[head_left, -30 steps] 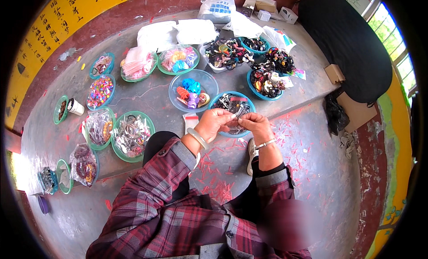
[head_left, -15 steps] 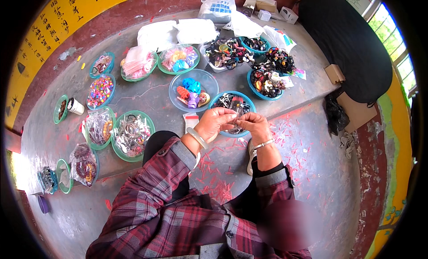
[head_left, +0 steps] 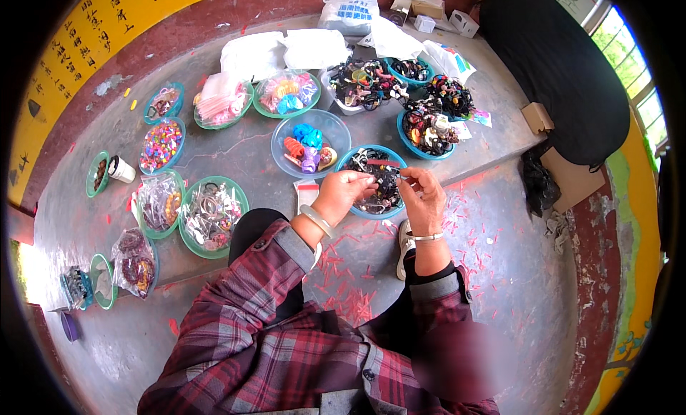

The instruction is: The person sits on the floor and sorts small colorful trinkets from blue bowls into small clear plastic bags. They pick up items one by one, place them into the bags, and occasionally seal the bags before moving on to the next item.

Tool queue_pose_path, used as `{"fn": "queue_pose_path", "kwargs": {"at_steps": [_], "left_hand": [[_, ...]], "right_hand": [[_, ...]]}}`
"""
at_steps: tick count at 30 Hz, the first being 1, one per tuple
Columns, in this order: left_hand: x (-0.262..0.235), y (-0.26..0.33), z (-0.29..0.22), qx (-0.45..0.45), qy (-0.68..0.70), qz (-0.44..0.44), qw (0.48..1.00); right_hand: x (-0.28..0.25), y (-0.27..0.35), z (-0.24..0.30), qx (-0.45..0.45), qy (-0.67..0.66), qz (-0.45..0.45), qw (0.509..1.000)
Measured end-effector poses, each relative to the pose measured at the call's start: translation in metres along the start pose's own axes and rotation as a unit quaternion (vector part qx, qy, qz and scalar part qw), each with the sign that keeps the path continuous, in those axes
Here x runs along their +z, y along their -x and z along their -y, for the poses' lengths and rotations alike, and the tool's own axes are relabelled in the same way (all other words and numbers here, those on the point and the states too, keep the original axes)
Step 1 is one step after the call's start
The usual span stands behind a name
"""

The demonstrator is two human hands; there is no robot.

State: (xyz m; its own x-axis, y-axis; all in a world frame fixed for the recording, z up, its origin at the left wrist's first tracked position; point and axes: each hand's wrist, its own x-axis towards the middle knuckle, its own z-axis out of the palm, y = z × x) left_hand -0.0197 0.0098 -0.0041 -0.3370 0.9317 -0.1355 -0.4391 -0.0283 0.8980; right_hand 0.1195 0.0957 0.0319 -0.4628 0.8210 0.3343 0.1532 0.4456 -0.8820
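My left hand [head_left: 343, 193], with a pale bangle at the wrist, is closed in a pinch over the near left side of a blue bowl [head_left: 341, 162]. What its fingertips hold is not clear against the dark contents. My right hand [head_left: 424, 199], wearing a metal bracelet, pinches at the bowl's right side. A thin red strip [head_left: 384, 162] stretches leftward from its fingertips above the bowl. Black hair ties [head_left: 386, 193] with small light pieces fill the bowl below both hands.
A clear bowl [head_left: 286, 165] of colourful pieces stands behind left. Farther back are bowls of dark hair ties [head_left: 436, 132]. Green bowls [head_left: 187, 236] with packaged accessories stand left. Red strips [head_left: 350, 300] litter the lower floor. A ledge edge [head_left: 479, 173] runs right; a black cover [head_left: 550, 72] stands beyond.
My hands have moved apart, the right shifting rightward. The upright clear packet with a red part between them no longer shows plainly; a red strip now lies level there.
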Motion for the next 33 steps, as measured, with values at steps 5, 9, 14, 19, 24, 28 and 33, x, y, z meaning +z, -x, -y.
{"fn": "queue_pose_path", "kwargs": {"at_steps": [5,9,14,19,24,28,33], "left_hand": [[0.003,0.000,0.004,0.031,-0.032,0.012,0.999],[0.003,0.001,0.004,0.035,-0.105,0.024,0.994],[-0.001,-0.002,0.011,0.087,-0.224,0.043,0.970],[0.002,-0.001,0.013,0.167,-0.325,0.049,0.930],[0.001,0.001,0.011,0.148,-0.351,0.035,0.924],[0.002,0.003,0.007,0.051,-0.249,0.038,0.966],[0.004,0.003,0.003,0.012,-0.065,0.088,0.994]], "right_hand": [[0.002,0.004,0.014,-0.127,0.130,0.029,0.983],[0.003,0.006,0.014,-0.116,0.148,0.053,0.981],[0.002,0.005,0.020,-0.057,0.137,0.085,0.985],[0.000,0.004,0.004,-0.085,0.165,0.094,0.978],[0.000,0.005,0.005,-0.082,0.167,0.118,0.976],[0.002,0.006,0.012,-0.083,0.189,0.123,0.971],[0.004,0.008,0.011,-0.108,0.145,0.127,0.975]]}}
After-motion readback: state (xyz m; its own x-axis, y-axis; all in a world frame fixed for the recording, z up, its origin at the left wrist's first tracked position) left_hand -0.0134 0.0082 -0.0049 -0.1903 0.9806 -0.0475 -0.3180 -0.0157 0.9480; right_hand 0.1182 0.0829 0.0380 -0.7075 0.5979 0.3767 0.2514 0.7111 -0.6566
